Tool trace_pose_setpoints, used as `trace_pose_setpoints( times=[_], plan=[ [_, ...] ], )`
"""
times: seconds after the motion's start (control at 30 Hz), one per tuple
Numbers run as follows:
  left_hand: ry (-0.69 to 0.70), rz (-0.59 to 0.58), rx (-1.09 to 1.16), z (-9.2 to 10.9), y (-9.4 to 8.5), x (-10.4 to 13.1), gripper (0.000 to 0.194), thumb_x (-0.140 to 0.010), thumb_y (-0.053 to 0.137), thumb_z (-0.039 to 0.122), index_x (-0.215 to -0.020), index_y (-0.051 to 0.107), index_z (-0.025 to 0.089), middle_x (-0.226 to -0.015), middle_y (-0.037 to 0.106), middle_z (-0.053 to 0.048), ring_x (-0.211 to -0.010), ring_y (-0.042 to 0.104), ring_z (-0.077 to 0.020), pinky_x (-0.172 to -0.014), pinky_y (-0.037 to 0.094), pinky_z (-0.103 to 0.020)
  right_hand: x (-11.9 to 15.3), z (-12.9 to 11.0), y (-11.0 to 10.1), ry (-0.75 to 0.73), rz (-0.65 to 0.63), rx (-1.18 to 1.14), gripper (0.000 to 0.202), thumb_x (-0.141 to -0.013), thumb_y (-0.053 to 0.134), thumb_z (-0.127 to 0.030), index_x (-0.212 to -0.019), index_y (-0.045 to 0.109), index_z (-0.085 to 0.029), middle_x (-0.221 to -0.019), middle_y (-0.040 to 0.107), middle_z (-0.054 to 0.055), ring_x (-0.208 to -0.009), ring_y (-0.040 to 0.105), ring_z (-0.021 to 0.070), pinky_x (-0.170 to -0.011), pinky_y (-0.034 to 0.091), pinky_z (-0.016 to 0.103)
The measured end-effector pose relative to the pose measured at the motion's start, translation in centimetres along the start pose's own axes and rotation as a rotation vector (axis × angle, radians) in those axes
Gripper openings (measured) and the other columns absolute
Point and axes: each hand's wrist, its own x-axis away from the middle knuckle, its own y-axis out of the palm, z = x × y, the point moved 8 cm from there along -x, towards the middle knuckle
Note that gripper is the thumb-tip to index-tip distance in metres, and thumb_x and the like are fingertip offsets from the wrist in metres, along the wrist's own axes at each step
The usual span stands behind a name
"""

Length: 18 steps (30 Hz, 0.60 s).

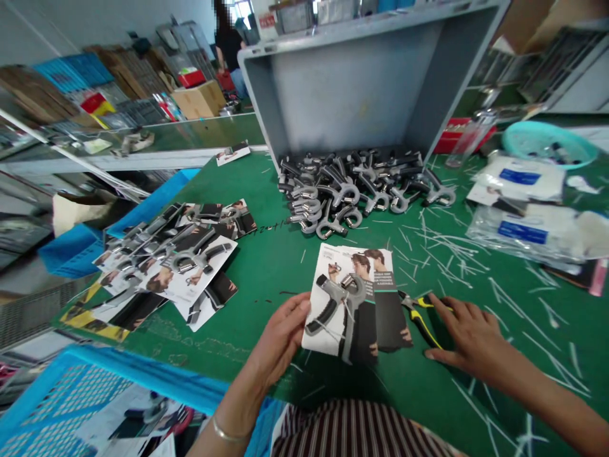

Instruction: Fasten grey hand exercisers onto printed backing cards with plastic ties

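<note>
Striped clothing [352, 431] fronts the desk [271, 279]. The left hand [280, 336] has its grip clamped on a card [321, 344] bearing a strapped hand exerciser [335, 292]; the right hand [469, 327], grip apart, touches pliers [425, 328], whose lifting would need both handles gathered.

Pinches a printed card [320, 343] with a hand grip strengthener [328, 315] on it, left hand [284, 330] at its left edge. Spreads the right hand [469, 333] at the handles of yellow-and-black pliers [422, 325]. Faces loose strengtheners [335, 190] piled at a gray crate [342, 82].

Glossy printed card [313, 327]; matt grey plastic crate [342, 95].
</note>
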Motion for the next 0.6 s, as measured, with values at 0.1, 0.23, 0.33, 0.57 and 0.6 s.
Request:
trace_pose_setpoints(
  times=[0.1,0.23,0.33,0.57,0.6],
  plan=[
    [-0.09,-0.182,-0.012,-1.8,3.3,-0.7,0.041,-0.078,0.075,0.035,-0.112,0.066,0.014,-0.104,0.071,-0.011,-0.09,0.067,-0.0216,-0.082,0.05,-0.031,-1.2,0.5,-0.4,0.05,-0.077,-0.177,0.061,-0.08,0.058,-0.056,-0.124,0.061,-0.014,-0.113,0.062,0.019,-0.102,0.058,0.0364,-0.089,0.047,0.053],
    [0.039,-0.064,-0.162,-2.3,3.5,-2.1,0.028,-0.08,0.071,0.041,-0.094,0.066,0.017,-0.078,0.066,0.0,-0.07,0.059,-0.0139,-0.067,0.045,-0.024,-1.0,1.5,-0.9,0.309,-0.255,-0.818,0.054,-0.09,0.045,-0.056,-0.119,0.061,-0.014,-0.091,0.066,0.012,-0.078,0.064,0.0256,-0.077,0.054,0.042],
    [0.144,0.082,-0.282,-1.9,2.0,-3.3,0.028,-0.086,0.062,0.046,-0.088,0.063,0.018,-0.077,0.062,0.001,-0.073,0.057,-0.0146,-0.068,0.043,-0.024,0.1,-0.6,-1.6,0.343,-0.347,-1.295,0.058,-0.095,0.03,-0.058,-0.127,0.056,-0.017,-0.077,0.065,0.007,-0.058,0.059,0.0185,-0.057,0.053,0.034],
    [0.266,0.106,-0.485,-0.8,1.6,-5.2,0.026,-0.09,0.053,0.043,-0.088,0.062,0.018,-0.082,0.062,0.0,-0.08,0.054,-0.0168,-0.075,0.042,-0.025,-1.2,-8.1,-4.9,0.024,-0.494,-1.05,0.043,-0.095,0.046,-0.049,-0.127,0.056,-0.022,-0.084,0.067,0.005,-0.058,0.06,0.014,-0.044,0.047,0.021],
    [0.265,0.1,-0.494,-0.9,1.6,-5.2,0.026,-0.09,0.053,0.043,-0.088,0.062,0.018,-0.082,0.062,0.0,-0.079,0.055,-0.0169,-0.075,0.042,-0.026,-1.7,-8.4,-5.2,-0.005,-0.487,-0.999,0.041,-0.096,0.046,-0.049,-0.125,0.057,-0.023,-0.083,0.068,0.004,-0.058,0.06,0.014,-0.047,0.049,0.022]
  ],
)
